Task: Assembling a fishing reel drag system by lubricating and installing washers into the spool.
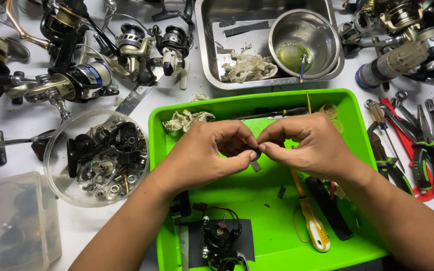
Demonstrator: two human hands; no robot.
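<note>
Both hands meet over the middle of a bright green plastic tray (362,150). The left hand (204,150) and the right hand (310,145) curl toward each other, fingertips nearly touching, and between them sits a small dark part (257,149). It is pinched at the tips of the thumbs and forefingers of both hands; the left thumb presses up from below while the bent forefingers close over it from above. Most of the part is hidden by the fingers, so its exact shape cannot be told. It is held just above the tray floor, not resting on it.

Inside the tray, near its lower edge, a partly stripped black fishing reel body (219,241) sits on a dark mat. A screwdriver with a yellow and white handle (312,226) lies to the right of it, under the right wrist, with a black-handled tool (330,208) just beside. A crumpled rag (187,120) lies in the tray's upper left corner.

To the left of the tray stands a clear round bowl (56,170) filled with small reel parts, gears and screws. Above the tray, a steel pan (207,55) holds a steel bowl (322,30) and another rag. Several spinning reels (76,80) lie across the upper left of the table, and pliers (428,160) and other hand tools lie at the right.
</note>
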